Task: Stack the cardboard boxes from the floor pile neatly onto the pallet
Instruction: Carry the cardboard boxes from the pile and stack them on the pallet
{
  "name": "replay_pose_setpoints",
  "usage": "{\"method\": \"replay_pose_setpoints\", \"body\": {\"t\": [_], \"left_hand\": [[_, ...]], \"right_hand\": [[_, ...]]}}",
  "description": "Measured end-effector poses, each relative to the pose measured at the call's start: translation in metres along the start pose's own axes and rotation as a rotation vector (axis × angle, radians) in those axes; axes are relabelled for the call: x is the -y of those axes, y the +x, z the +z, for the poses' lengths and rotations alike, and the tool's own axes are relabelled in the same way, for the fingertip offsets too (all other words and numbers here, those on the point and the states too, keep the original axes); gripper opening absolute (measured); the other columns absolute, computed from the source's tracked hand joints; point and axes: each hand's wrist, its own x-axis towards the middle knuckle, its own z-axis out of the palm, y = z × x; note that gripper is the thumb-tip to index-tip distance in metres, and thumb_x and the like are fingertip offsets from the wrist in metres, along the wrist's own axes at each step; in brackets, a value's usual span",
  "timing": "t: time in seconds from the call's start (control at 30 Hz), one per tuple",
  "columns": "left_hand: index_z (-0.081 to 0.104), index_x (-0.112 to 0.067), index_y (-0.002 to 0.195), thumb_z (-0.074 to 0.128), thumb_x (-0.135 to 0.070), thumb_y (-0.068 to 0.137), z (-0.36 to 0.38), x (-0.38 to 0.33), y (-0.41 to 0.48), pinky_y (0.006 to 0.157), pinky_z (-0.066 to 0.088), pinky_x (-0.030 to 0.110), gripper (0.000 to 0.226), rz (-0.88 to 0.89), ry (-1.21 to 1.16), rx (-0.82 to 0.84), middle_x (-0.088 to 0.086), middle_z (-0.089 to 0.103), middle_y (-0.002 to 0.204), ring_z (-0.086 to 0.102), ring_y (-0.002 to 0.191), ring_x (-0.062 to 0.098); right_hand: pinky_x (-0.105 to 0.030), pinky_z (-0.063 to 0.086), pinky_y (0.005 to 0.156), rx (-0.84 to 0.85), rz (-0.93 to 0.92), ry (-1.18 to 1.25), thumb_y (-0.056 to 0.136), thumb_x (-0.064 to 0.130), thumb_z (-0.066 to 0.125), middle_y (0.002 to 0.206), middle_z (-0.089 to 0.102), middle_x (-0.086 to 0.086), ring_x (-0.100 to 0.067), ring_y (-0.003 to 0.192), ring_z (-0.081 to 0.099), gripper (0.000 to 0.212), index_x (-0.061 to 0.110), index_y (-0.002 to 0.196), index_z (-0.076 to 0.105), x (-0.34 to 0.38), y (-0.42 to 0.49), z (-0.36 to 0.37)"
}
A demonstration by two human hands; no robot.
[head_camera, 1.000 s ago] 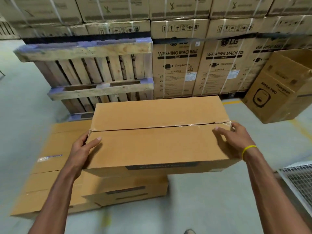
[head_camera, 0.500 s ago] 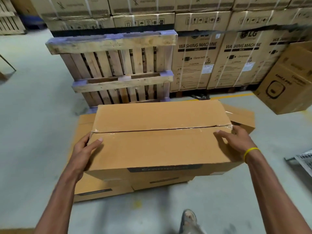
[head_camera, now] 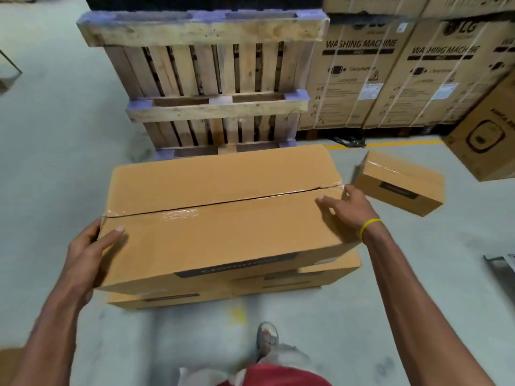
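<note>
A: Left hand (head_camera: 83, 252) and right hand (head_camera: 347, 208) were clamped on the ends of the carried box (head_camera: 223, 215), thumbs on top, fingers wrapped round the sides. Versus a second ago it had come over the low stack (head_camera: 312, 277), which now sat underneath rather than off at 8 o'clock.

B: Meaning?

A: Likely about to set down. Loose box (head_camera: 401, 185) at 2 o'clock newly in view. Upright pallets (head_camera: 206, 79) at 12.

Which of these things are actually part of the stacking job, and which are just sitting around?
Job: large brown cardboard box held by left hand and right hand; flat boxes beneath; small brown box on floor.

Lying about: upright wooden pallets; strapped washing-machine cartons.
</note>
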Motion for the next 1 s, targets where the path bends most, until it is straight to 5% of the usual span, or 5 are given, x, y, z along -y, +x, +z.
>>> {"method": "replay_pose_setpoints", "body": {"t": [0.33, 0.57, 0.73, 0.87, 1.0], "left_hand": [[0.072, -0.027, 0.106, 0.066, -0.012, 0.098, -0.1, 0.025, 0.082, 0.08, 0.052, 0.034, 0.018, -0.061, 0.013, -0.027, -0.009, 0.077, 0.096, 0.067, 0.085, 0.014], [0.071, -0.027, 0.107, 0.065, -0.011, 0.098, -0.211, 0.062, 0.169, 0.089, 0.05, 0.038, 0.019, -0.107, 0.005, 0.07, -0.001, 0.072, 0.107, 0.066, 0.092, 0.017], [0.067, -0.024, 0.116, 0.064, -0.009, 0.099, -0.267, 0.075, 0.22, 0.085, 0.052, 0.036, 0.023, -0.156, 0.053, 0.105, -0.004, 0.071, 0.108, 0.065, 0.093, 0.018], [0.062, -0.022, 0.13, 0.068, -0.012, 0.097, -0.28, 0.102, 0.247, 0.064, 0.057, 0.029, 0.035, -0.194, 0.113, 0.119, 0.004, 0.069, 0.109, 0.061, 0.09, 0.027], [0.059, -0.022, 0.135, 0.07, -0.01, 0.096, -0.276, 0.143, 0.266, 0.078, 0.052, 0.041, 0.042, -0.246, 0.163, 0.127, 0.01, 0.066, 0.121, 0.061, 0.096, 0.028]], "right_hand": [[-0.048, 0.05, 0.101, 0.004, 0.018, -0.029, 0.052, 0.072, 0.072, 0.126, 0.066, 0.0, -0.029, 0.114, 0.062, 0.083, 0.029, 0.121, 0.06, 0.061, -0.007, 0.125], [-0.037, 0.042, 0.105, -0.106, 0.07, -0.021, 0.079, 0.043, 0.082, 0.142, 0.056, -0.005, -0.029, 0.13, 0.052, 0.072, 0.02, 0.14, 0.052, 0.112, -0.051, 0.247], [-0.033, 0.043, 0.101, -0.097, 0.111, -0.035, 0.077, 0.036, 0.084, 0.138, 0.059, -0.004, -0.026, 0.127, 0.054, 0.068, 0.022, 0.137, 0.056, 0.124, -0.071, 0.32], [-0.025, 0.042, 0.086, -0.073, 0.159, -0.033, 0.076, 0.032, 0.085, 0.114, 0.066, 0.0, -0.025, 0.115, 0.06, 0.049, 0.023, 0.12, 0.066, 0.115, -0.067, 0.362], [-0.027, 0.043, 0.083, -0.044, 0.21, -0.028, 0.075, 0.028, 0.087, 0.119, 0.069, -0.01, -0.029, 0.115, 0.061, 0.046, 0.023, 0.118, 0.068, 0.084, -0.046, 0.393]]}}
